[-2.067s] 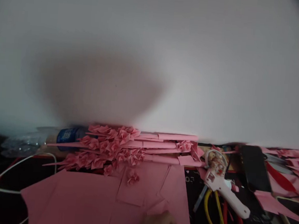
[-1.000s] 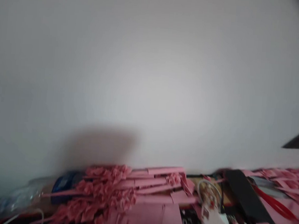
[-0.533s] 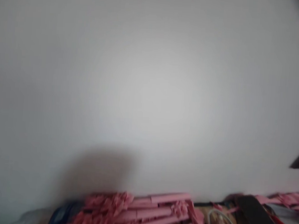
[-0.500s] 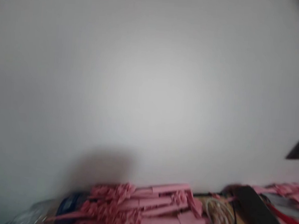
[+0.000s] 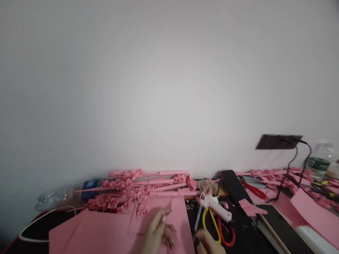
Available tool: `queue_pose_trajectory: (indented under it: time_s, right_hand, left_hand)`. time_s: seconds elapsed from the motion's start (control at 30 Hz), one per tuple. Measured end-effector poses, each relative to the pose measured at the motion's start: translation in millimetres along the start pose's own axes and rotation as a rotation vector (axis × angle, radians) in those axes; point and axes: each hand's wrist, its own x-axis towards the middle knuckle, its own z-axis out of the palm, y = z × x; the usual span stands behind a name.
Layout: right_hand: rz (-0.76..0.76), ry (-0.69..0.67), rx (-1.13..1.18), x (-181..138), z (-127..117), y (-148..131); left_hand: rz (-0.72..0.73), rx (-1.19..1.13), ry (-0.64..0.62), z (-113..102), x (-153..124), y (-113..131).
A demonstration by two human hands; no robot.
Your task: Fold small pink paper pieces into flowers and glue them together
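My left hand (image 5: 156,233) is over pink paper sheets (image 5: 99,231), its fingers curled in and the thumb near the index finger. A thin pink sliver shows by its fingertips, but whether it is held is unclear. Just left of that hand lies a small pink paper rose (image 5: 141,211). My right hand (image 5: 212,253) is at the sheets' right edge, fingers bent and closed; anything inside them is hidden. Close above it are scissors (image 5: 226,232) with one red and one yellow handle loop, and a white glue gun (image 5: 214,205).
Several pink paper roses on stems (image 5: 129,186) are piled against the wall, beside a plastic bottle (image 5: 61,196) lying down. A phone (image 5: 292,238), a long black object (image 5: 235,187) and more pink paper (image 5: 321,213) are at right. Cords hang from a wall socket (image 5: 280,141).
The view has tilted down and shifted right. Both hands, the pink sheets, scissors and phone now show; before, only blurred wall and the pile's top were visible.
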Motion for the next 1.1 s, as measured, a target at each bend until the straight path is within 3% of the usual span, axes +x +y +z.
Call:
queue_pose_trajectory:
  time_s: [0.1,0.27,0.4,0.57,0.93,1.1]
  right_hand:
    - [0.182,-0.010,0.369,26,25,0]
    - [0.351,-0.055,0.747,58,59,-6]
    - [0.388,-0.092,0.989,60,69,-10]
    - [0.606,-0.083,1.120,54,72,-3]
    - [0.408,-0.260,1.086,56,75,3]
    - [0.272,-0.308,1.031,61,68,-2]
  left_hand:
    - [0.044,-0.067,0.014,-3,-2,5]
    - [0.045,-0.145,-0.012,-9,3,3]
    - [0.003,-0.113,-0.043,-14,9,-7]
    - [-0.027,-0.129,-0.069,-16,11,-10]
    - [-0.033,-0.163,-0.083,-17,10,-7]
    - [-0.004,0.055,-0.120,-10,2,1]
